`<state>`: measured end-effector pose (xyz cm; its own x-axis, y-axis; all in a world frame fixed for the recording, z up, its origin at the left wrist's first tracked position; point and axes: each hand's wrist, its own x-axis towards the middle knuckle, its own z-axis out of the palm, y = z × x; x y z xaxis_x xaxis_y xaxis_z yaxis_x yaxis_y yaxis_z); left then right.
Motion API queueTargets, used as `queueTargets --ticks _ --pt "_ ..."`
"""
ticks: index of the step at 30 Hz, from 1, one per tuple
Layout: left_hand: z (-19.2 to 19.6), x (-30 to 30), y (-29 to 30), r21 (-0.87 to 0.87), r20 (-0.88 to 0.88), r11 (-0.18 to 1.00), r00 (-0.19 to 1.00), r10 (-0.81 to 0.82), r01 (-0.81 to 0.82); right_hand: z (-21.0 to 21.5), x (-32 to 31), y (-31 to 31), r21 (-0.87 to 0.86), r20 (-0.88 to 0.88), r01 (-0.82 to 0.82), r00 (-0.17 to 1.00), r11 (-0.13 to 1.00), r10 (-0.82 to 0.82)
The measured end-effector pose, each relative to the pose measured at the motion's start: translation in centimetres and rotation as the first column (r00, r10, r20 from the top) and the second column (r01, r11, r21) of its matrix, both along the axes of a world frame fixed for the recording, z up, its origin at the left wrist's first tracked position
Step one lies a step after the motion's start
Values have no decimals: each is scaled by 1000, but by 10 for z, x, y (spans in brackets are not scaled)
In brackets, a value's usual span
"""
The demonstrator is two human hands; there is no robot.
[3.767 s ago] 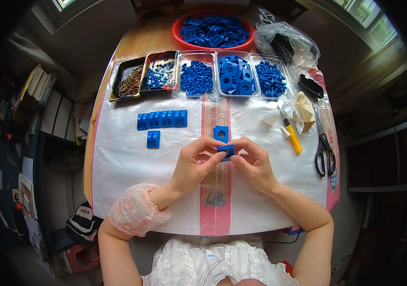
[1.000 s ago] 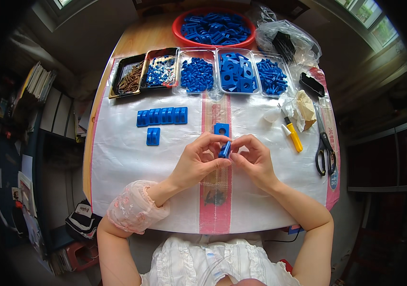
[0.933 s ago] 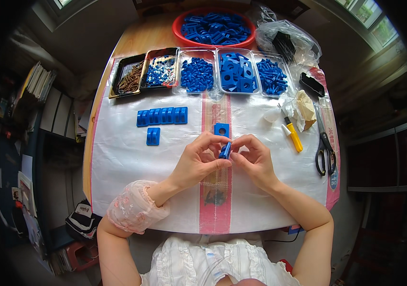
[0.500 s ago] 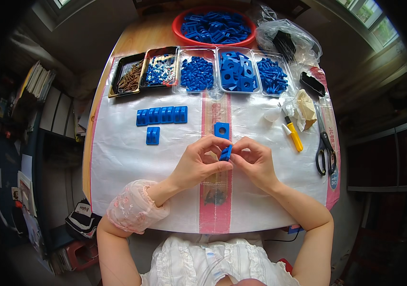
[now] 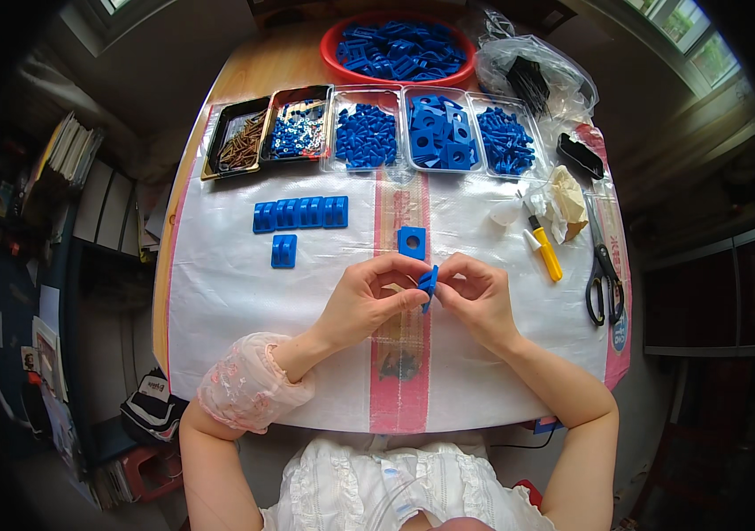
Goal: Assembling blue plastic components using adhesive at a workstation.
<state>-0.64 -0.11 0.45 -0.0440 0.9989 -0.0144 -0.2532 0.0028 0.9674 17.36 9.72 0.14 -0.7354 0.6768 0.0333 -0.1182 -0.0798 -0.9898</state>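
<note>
Between both hands, just above the table's middle, a small blue plastic bracket [image 5: 428,283] is held tilted on edge. My left hand [image 5: 373,290] pinches it between thumb and fingers from the left. From the right, the closed fingertips of my right hand [image 5: 481,299] meet its other side; any small part between them is hidden. Just beyond my hands lies a flat blue square piece with a round hole [image 5: 411,242]. To the left stand a row of several blue ridged pieces [image 5: 299,214] and a single similar piece [image 5: 283,251] nearer me.
Along the back are trays of brown screws [image 5: 243,142], small metal nuts [image 5: 299,133], blue pegs [image 5: 365,137], holed blue squares [image 5: 441,133] and small blue parts [image 5: 505,142]. Behind stands a red basin [image 5: 329,53]. At right lie a yellow-handled tool [image 5: 547,257] and black scissors [image 5: 605,279].
The blue bracket has turned more edge-on and shifted slightly to the right and up between my fingers. The pieces on the table have stayed put.
</note>
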Motion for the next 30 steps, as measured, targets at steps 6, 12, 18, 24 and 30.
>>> queueTargets --ticks 6,12,18,24,30 --pt "-1 0 0 -14 -6 1000 1000 3 -3 0 -1 -1 0 1 9 1000 1000 -9" --pt "-1 0 -1 -35 0 999 1000 -8 8 -1 -1 -1 -4 -8 14 1000 1000 -14" --pt "-2 -1 0 -31 28 999 1000 -8 9 2 0 -1 -22 11 6 1000 1000 -6" --pt "2 1 -1 21 -69 1000 998 14 -12 5 0 -1 -57 15 -1 1000 998 1" --pt "2 0 1 19 -13 1000 1000 -3 4 7 0 0 -59 1 3 1000 998 -3"
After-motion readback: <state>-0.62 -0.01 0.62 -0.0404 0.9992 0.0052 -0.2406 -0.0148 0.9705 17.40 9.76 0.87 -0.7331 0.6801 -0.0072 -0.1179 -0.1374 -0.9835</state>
